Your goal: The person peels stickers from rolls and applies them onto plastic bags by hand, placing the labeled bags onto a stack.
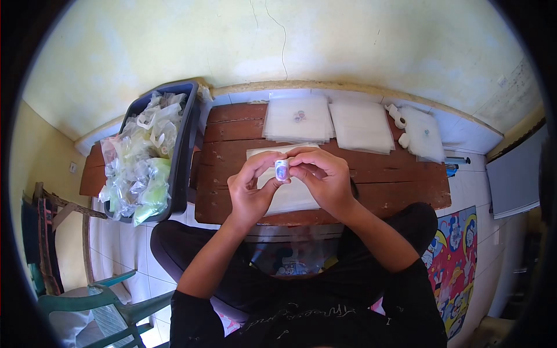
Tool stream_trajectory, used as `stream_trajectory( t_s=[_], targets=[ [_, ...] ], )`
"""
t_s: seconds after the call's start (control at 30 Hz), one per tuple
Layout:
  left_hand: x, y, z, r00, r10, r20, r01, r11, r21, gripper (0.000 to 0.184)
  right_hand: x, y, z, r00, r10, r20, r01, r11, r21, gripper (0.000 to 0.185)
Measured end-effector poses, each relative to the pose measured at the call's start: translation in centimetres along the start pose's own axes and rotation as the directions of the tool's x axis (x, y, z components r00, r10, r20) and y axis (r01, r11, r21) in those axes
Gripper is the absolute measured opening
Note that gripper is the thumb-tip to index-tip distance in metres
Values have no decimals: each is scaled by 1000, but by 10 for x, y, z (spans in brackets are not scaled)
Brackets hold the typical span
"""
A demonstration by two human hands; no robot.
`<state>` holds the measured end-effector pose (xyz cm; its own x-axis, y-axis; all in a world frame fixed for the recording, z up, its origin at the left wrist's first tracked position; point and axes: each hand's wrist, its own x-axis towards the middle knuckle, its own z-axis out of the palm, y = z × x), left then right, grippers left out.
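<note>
Head view of a person seated cross-legged at a brown wooden counter (226, 165), both bare hands raised in front of the body. The left hand (250, 188) and the right hand (326, 181) meet near the middle of the view, one on either side of a small roll (282, 170). The roll is white, with a purplish mark on the face turned toward the wearer; its print is too small to read. Each grip is closed to the width of the roll: the left pinches it between thumb and forefinger, and the right has its fingertips against the opposite side. The roll is held above the near pile (293, 197) of clear plastic sheets, which lies on the counter partly covered by the hands.

Along the counter's far side, by the wall (162, 52), lie three further piles of similar sheets: the left pile (296, 124), the middle pile (362, 127) and the right pile (426, 142). The left and right piles each show a small printed mark. Two white rolls (404, 141) are at the left edge of the right pile. To the left of the counter, a dark bin (183, 162) is heaped with crumpled plastic bags (145, 151). A green chair (107, 297) occupies the lower left, and a patterned mat (461, 272) lies on the tiled floor at right.
</note>
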<state>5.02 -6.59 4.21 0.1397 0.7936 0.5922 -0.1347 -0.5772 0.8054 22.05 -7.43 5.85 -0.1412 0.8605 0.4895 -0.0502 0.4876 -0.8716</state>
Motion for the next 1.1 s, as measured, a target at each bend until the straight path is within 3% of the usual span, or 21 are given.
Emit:
stream_trajectory(
  t_s=[0.23,0.47,0.53,0.57,0.63,0.77,0.83,1.1],
  targets=[
    [-1,-2,1,1000,-23,12,23,1000,0,45,4,5,-4,999,-20,39,23,997,-70,10],
    [4,-1,1,997,75,2,-75,994,78,46,4,0,-2,998,-4,64,9,997,-76,12],
    [4,-2,0,993,115,4,-115,986,119,46,3,-2,5,999,37,-12,-35,990,137,12],
    [4,-2,0,993,117,1,-116,987,110,47,4,-2,4,999,36,-11,-34,990,137,12],
    [4,-3,-1,993,116,-2,-115,988,102,48,6,0,-1,999,28,27,-30,997,67,12],
    [7,-4,-6,981,186,46,-192,946,260,46,9,-2,-8,993,36,114,-28,997,-71,11],
    [8,-2,-6,976,205,68,-216,926,310,46,11,-4,-11,980,-9,199,48,980,-191,10],
    [12,6,0,977,106,187,-188,841,507,44,17,-10,-23,973,-32,227,106,941,-322,10]
  ],
)
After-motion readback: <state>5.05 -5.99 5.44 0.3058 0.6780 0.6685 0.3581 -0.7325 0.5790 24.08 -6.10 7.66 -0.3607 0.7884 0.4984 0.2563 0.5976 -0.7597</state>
